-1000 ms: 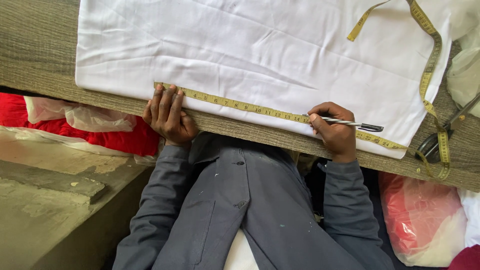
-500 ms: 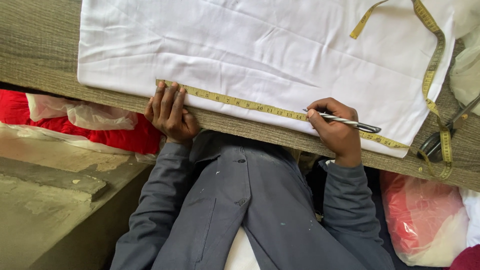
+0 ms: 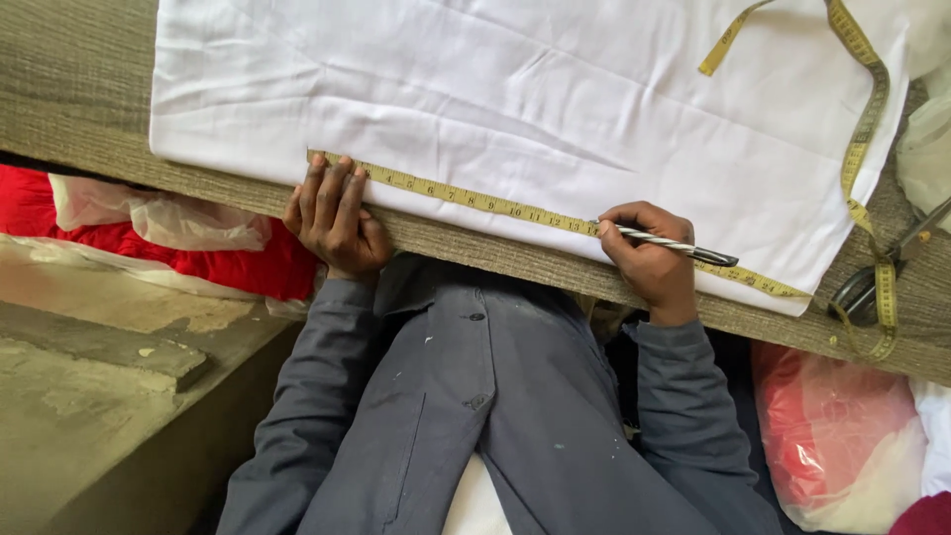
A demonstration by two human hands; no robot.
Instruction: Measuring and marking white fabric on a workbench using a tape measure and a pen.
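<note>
A white cloth (image 3: 535, 109) lies spread on a grey-brown woven table (image 3: 79, 109). A yellow measuring tape (image 3: 466, 198) runs along the cloth's near edge and loops up the right side. My left hand (image 3: 332, 213) presses the tape's end flat on the cloth edge with its fingers. My right hand (image 3: 649, 253) grips a striped pen (image 3: 674, 246), its tip touching the tape near the cloth edge. My grey sleeves and shirt fill the lower middle.
Dark scissors (image 3: 882, 267) lie on the table at the right, under the tape loop. Clear plastic bags with red fabric (image 3: 198, 238) sit below the table at left, and another red bag (image 3: 832, 446) at lower right. A concrete step (image 3: 89, 347) is at lower left.
My right hand with the pen has slid a little to the left along the tape. My left hand stays pressed on the tape's end.
</note>
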